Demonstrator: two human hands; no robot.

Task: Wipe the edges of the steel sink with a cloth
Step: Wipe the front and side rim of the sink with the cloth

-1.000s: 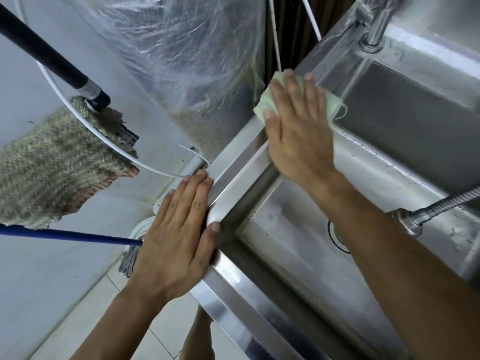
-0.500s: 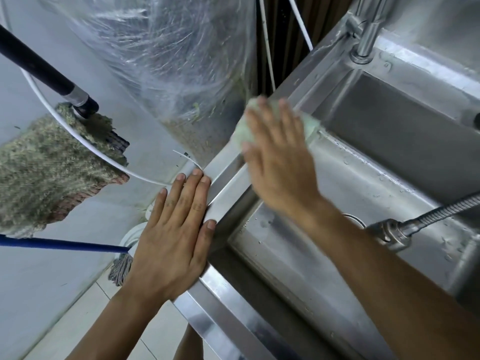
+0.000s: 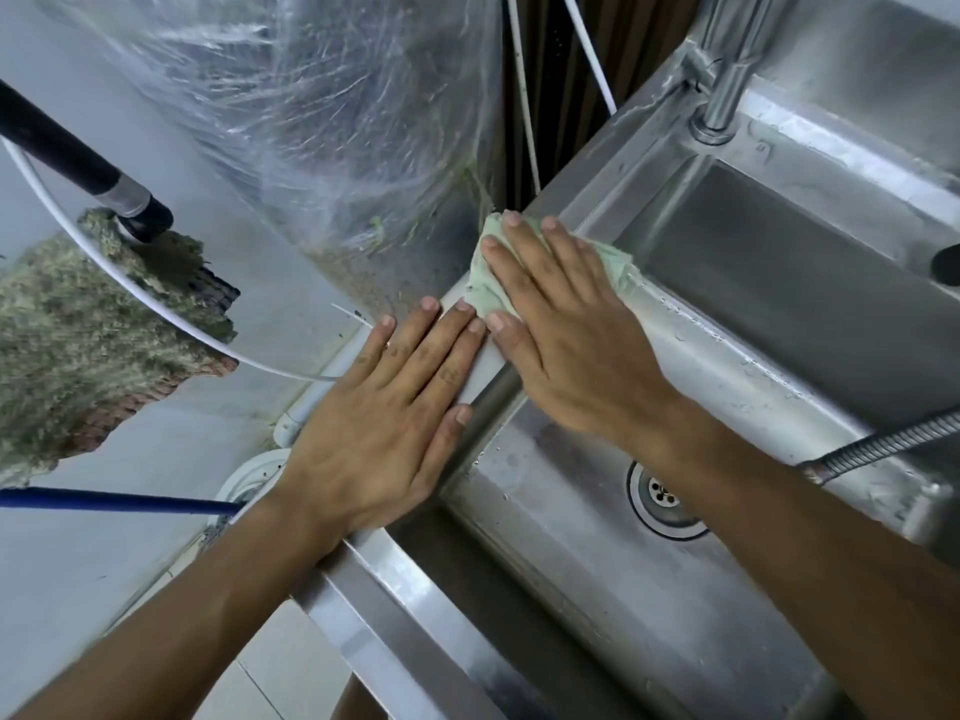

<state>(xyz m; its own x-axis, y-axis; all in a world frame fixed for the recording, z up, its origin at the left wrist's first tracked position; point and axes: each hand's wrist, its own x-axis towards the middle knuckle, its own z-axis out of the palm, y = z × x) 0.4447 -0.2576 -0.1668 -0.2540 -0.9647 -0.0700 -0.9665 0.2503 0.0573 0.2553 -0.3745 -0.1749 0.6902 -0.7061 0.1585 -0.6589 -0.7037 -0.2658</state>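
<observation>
Pale green cloth point(image 3: 485, 283) lies on the steel sink point(image 3: 727, 366) rim's left edge, pressed under the right hand point(image 3: 563, 330), fingers flat, pointing eleven o'clock along the rim. Just beside, at seven o'clock, the left hand point(image 3: 384, 433) rests flat, fingers straight.

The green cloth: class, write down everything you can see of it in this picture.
The green cloth is pale green, soft-looking fabric, bunched rather than spread flat, with a frayed edge showing at its right side. It lies on the left rim of the steel sink, close to the corner where the divider between the two basins meets that rim. The right hand presses flat on it with straight fingers and covers most of it. The left hand lies on the rim just beside it; whether its fingertips touch the cloth is unclear.
</observation>
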